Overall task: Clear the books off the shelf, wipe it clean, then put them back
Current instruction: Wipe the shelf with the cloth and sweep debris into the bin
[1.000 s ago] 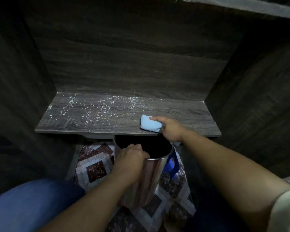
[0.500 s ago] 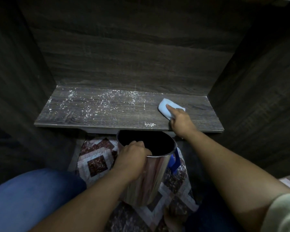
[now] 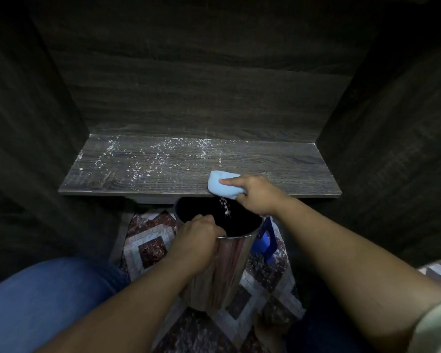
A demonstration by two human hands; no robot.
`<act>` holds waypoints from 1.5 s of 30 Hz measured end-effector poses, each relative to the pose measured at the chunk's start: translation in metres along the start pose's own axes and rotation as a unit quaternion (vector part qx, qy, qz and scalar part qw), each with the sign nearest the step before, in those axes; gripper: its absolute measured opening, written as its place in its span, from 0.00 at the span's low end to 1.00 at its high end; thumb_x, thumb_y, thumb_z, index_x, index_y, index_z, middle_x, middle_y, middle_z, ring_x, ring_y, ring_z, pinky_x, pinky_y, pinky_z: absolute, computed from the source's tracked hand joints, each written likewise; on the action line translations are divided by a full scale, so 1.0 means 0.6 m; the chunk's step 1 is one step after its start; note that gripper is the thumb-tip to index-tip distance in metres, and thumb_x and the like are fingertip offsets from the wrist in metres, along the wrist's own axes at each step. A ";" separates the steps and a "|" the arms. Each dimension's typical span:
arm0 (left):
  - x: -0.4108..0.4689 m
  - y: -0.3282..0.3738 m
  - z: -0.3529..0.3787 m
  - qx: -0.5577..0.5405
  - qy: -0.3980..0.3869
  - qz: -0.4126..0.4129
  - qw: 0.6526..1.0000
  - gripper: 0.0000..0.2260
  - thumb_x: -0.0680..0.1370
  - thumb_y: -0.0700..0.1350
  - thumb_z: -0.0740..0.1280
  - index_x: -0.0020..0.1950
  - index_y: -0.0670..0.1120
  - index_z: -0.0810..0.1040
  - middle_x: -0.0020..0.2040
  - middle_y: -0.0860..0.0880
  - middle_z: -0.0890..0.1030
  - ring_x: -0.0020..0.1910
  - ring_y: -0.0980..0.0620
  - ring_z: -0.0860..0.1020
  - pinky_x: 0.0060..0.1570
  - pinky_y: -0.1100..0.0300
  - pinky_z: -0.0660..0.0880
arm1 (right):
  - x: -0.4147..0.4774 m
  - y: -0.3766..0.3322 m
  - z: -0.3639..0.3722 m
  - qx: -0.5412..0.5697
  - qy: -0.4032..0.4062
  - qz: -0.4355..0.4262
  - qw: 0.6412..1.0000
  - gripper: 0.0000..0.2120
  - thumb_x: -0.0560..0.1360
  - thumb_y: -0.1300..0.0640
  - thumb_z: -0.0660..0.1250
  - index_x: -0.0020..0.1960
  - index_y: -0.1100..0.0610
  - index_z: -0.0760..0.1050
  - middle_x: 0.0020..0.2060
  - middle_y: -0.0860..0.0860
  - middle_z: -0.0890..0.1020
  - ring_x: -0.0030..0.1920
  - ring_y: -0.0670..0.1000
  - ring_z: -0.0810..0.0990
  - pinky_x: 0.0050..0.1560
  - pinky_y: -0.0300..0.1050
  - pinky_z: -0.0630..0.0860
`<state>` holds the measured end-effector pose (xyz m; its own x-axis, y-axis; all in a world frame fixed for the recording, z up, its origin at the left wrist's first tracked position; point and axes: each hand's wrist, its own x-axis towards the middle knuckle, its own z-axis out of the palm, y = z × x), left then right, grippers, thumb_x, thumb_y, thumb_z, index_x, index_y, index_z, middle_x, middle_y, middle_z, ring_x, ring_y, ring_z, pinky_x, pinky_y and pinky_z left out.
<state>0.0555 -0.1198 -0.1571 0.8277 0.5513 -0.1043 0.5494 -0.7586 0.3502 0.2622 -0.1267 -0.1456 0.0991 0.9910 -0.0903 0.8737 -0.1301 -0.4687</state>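
Wipe | right hand [image 3: 255, 194] grips blue cloth [image 3: 220, 187] at shelf [image 3: 290, 174] front edge | left hand [image 3: 196, 240] grips bin [image 3: 222, 263] | risk: fast sweep flings crumbs [image 3: 225, 208] past bin

A: Floor covering?
B: Patchwork mat [image 3: 148, 240], maroon and pale squares.
A: Other items?
B: Blue plastic object [image 3: 264, 242] on the mat, right side; type not identifiable. Blue denim knee [image 3: 43, 301], lower left.
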 end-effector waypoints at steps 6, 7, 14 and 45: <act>-0.003 -0.001 -0.002 -0.005 -0.001 -0.001 1.000 0.17 0.78 0.43 0.62 0.65 0.55 0.78 0.54 0.47 0.74 0.57 0.47 0.70 0.50 0.61 0.67 | -0.019 -0.017 -0.022 0.097 -0.007 0.029 0.995 0.26 0.75 0.65 0.61 0.68 0.42 0.72 0.69 0.48 0.72 0.51 0.48 0.79 0.50 0.38 0.76; -0.004 -0.002 -0.002 -0.006 0.001 -0.002 1.000 0.17 0.78 0.42 0.62 0.65 0.55 0.77 0.54 0.47 0.74 0.57 0.47 0.70 0.50 0.61 0.67 | -0.020 -0.018 -0.023 0.105 0.035 0.025 0.994 0.27 0.75 0.65 0.62 0.69 0.44 0.72 0.68 0.50 0.73 0.54 0.51 0.78 0.51 0.40 0.75; -0.005 -0.005 0.004 0.004 0.006 0.003 1.000 0.16 0.79 0.42 0.62 0.64 0.56 0.77 0.53 0.49 0.73 0.56 0.48 0.70 0.49 0.61 0.66 | -0.024 -0.032 -0.015 0.080 0.236 -0.042 0.968 0.18 0.71 0.67 0.65 0.60 0.58 0.71 0.58 0.55 0.70 0.54 0.50 0.70 0.50 0.39 0.66; -0.002 -0.009 0.005 -0.008 0.025 0.005 1.000 0.14 0.77 0.43 0.63 0.61 0.53 0.80 0.53 0.48 0.75 0.55 0.47 0.71 0.52 0.56 0.70 | -0.008 0.018 0.021 -0.129 0.045 0.075 0.988 0.31 0.77 0.57 0.59 0.76 0.40 0.55 0.72 0.55 0.65 0.68 0.60 0.61 0.67 0.54 0.60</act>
<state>0.0521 -0.1173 -0.1614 0.8263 0.5606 -0.0552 0.5390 -0.7584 0.3665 0.2651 -0.1331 -0.1615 0.2688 0.9615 -0.0577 0.9373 -0.2749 -0.2144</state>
